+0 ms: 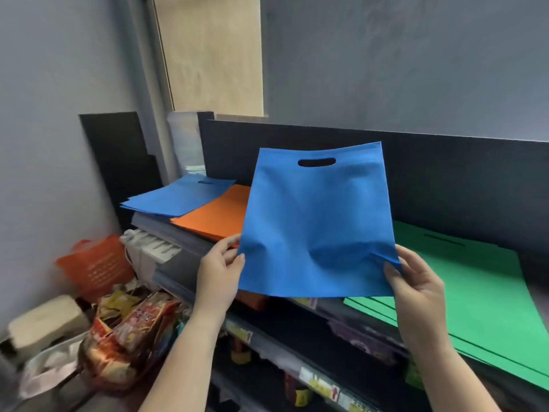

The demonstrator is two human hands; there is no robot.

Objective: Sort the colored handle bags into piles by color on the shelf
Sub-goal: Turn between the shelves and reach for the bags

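Note:
I hold a blue handle bag (318, 221) upright above the shelf, its cut-out handle at the top. My left hand (219, 272) pinches its lower left corner and my right hand (416, 283) pinches its lower right corner. On the shelf top lie three piles: blue bags (178, 197) at the far left, orange bags (219, 215) beside them and partly behind the held bag, and green bags (481, 295) on the right.
A dark back panel (445, 179) runs behind the shelf top. Lower shelves (297, 337) hold packaged goods with price tags. An orange basket (95, 266), snack packets (133, 331) and a white box (44, 322) sit at the lower left by the wall.

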